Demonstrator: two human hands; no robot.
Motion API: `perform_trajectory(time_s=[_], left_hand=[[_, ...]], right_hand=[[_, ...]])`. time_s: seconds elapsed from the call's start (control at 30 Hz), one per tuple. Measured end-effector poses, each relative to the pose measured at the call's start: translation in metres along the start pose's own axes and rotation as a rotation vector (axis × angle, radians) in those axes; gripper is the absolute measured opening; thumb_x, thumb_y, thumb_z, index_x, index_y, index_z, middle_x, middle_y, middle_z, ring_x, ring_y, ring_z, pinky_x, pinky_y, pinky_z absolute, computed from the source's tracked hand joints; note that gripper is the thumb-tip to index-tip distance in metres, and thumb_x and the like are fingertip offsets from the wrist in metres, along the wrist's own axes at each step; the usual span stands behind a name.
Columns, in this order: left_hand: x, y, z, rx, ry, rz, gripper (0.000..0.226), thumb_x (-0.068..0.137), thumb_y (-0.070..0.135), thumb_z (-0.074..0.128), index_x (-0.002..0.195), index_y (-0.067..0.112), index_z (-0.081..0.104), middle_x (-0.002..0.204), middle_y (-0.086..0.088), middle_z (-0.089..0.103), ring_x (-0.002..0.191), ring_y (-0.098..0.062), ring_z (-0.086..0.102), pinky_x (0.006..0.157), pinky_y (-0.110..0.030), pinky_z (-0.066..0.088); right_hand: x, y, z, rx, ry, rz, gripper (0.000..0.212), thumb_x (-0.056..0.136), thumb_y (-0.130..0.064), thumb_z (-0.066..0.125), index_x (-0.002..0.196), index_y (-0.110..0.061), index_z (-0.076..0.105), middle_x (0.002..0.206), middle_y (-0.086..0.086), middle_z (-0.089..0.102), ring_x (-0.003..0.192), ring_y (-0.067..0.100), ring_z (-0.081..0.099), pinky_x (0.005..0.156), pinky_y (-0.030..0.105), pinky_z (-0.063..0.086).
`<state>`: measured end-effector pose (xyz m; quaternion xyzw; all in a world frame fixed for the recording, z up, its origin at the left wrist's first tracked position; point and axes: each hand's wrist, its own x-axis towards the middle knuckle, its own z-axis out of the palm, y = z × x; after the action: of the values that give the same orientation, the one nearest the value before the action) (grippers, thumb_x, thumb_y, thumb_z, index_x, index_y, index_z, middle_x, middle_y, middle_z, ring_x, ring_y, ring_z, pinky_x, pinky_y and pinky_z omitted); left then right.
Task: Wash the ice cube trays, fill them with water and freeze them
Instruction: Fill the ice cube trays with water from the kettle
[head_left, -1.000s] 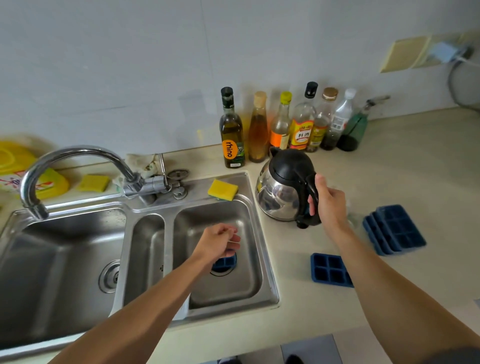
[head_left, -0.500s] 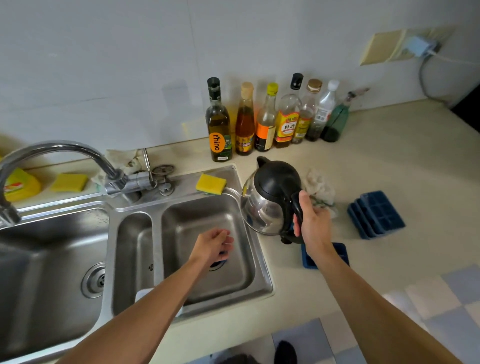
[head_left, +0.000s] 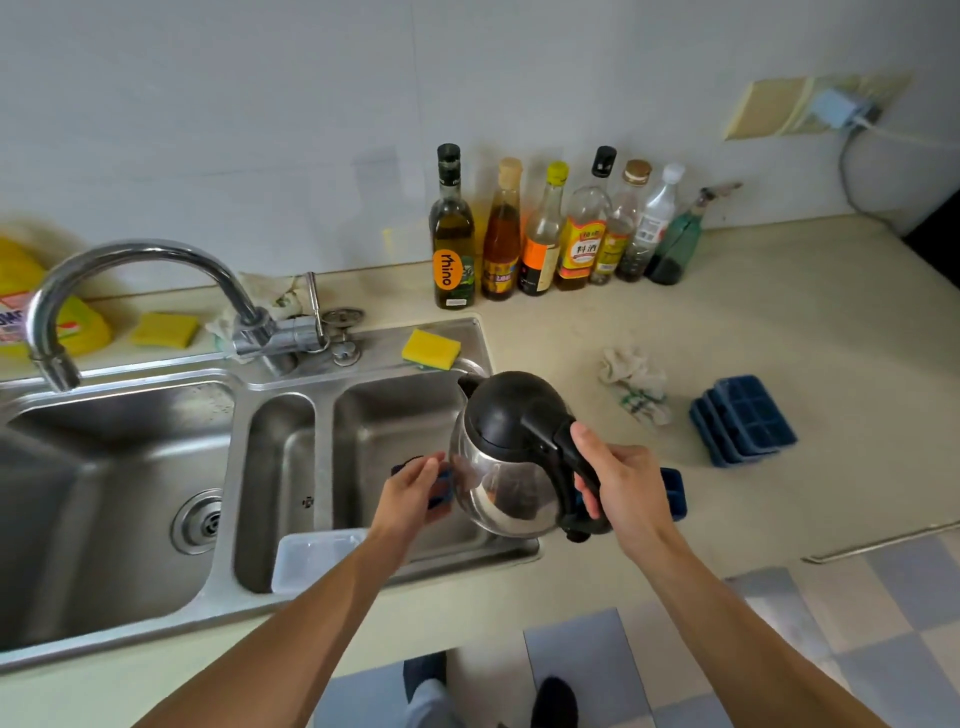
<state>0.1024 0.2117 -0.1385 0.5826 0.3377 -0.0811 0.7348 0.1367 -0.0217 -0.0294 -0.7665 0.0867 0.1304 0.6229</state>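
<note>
Now R hand (head_left: 618, 483): 1 kettle (head_left: 504, 415), L hand (head_left: 410, 499): 1 tray (head_left: 441, 491), 7 bottles (head_left: 543, 244).

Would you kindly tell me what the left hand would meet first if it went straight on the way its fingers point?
Probably the steel belly of the kettle, which the right hand holds by its handle. The left hand, gripping a blue ice cube tray, points towards it. Depth is unclear.

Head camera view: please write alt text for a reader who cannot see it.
The right hand holds a steel kettle by its black handle over the rim of the sink's right basin, beside the left hand, which grips a small blue ice cube tray. More blue trays are stacked on the counter.
</note>
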Motion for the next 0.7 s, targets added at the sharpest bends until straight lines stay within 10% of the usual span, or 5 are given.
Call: perform_trajectory(time_s=[0.27,0.7], left_hand=[[-0.037,-0.026,-0.017,-0.038,-0.026,-0.056,0.028,0.105,0.032,0.051,0.097,0.025,0.077,0.105,-0.008,0.077,0.103,-0.028,0.072,0.077,-0.037,0.061],[-0.044,-0.042,-0.030,-0.150,-0.032,-0.129,0.038,0.107,0.035,0.043,0.118,0.008,0.067,0.112,-0.016,0.073,0.108,-0.036,0.068,0.098,-0.058,0.053]], right_hand=[[-0.022,-0.007,0.012,-0.091,-0.120,-0.005,0.056,0.093,-0.049,0.066,0.051,-0.011,0.062,0.049,0.005,0.057,0.038,0.015,0.046,0.041,0.021,0.040],[-0.024,-0.018,0.033,-0.193,-0.193,-0.026,0.056,0.091,-0.049,0.067,0.046,-0.017,0.062,0.048,0.003,0.058,0.039,0.015,0.049,0.042,0.022,0.041]])
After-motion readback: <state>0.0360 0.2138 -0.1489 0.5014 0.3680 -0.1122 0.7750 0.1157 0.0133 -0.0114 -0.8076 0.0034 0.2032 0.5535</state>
